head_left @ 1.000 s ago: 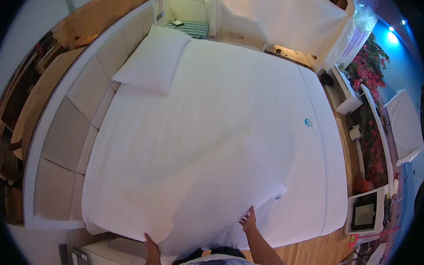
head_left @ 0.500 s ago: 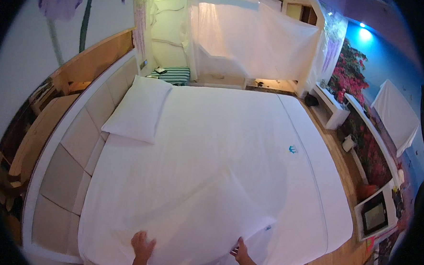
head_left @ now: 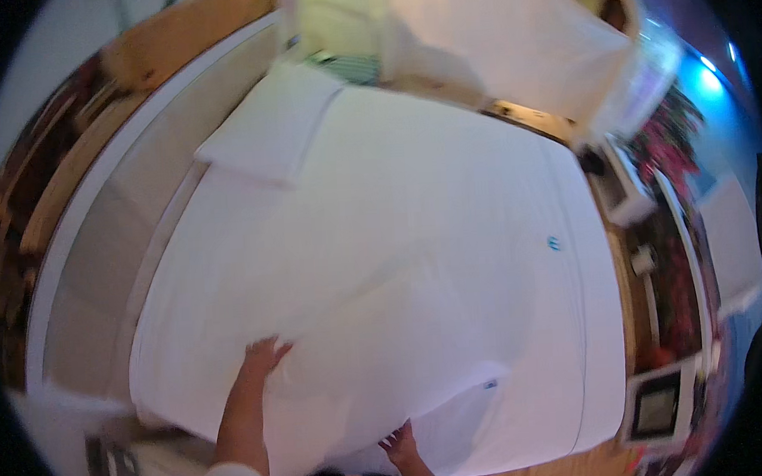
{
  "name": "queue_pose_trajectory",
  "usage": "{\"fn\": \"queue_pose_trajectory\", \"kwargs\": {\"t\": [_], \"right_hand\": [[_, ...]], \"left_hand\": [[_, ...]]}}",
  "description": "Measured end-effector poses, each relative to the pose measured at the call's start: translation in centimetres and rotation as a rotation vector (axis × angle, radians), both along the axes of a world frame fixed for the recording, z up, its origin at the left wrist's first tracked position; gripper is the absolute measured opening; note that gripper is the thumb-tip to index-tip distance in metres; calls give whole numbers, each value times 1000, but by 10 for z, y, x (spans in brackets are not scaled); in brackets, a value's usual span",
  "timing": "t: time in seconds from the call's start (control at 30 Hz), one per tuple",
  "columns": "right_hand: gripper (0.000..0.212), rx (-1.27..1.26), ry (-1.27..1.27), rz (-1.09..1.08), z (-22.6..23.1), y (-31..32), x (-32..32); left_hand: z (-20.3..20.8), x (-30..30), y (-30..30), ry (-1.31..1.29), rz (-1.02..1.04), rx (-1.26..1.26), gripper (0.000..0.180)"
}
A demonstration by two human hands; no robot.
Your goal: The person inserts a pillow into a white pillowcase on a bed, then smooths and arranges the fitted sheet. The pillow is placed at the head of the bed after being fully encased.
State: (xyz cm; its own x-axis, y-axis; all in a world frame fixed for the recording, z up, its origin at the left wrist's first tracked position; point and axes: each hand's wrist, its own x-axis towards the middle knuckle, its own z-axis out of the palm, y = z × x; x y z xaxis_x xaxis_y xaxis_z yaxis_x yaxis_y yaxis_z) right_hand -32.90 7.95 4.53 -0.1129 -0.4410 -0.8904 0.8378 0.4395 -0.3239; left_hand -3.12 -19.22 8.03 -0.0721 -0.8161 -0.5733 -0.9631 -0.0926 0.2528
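A plump white pillow (head_left: 387,350) lies across the near part of the white-sheeted bed (head_left: 429,175). My left hand (head_left: 266,354) rests at the pillow's left side, thumb apart from the fingers, and looks open. At the near edge of the pillow, my right hand (head_left: 400,444) has its fingers curled at the cloth and seems to grip it. The fingertips are partly hidden and slightly blurred. Close to this hand, a small dark tag (head_left: 490,385) shows by the pillow's right corner.
A second white pillow (head_left: 272,123) lies at the far left against the padded headboard (head_left: 99,279). A striped bench (head_left: 350,67) stands beyond it. To the right are a white shelf unit (head_left: 624,182) and a white-framed dark box (head_left: 657,406).
The view has tilted down and turned, so the bed sits higher in the picture. My left hand has moved farther up along the pillow's left side; the right stays at its near edge.
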Motion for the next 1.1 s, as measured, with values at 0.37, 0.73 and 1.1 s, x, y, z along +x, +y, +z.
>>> {"fn": "queue_pose_trajectory", "kwargs": {"t": [0.37, 0.73, 1.1], "right_hand": [[54, -424, -81, -115, 3, -8, 43], [54, -602, -118, -332, 34, -2, 69], [54, -393, -46, -280, 38, 33, 60]], "left_hand": [[16, 30, 35, 239, 127, -36, 79], [133, 36, 119, 563, 286, -189, 53], [221, 15, 184, 637, 187, -304, 42]]}}
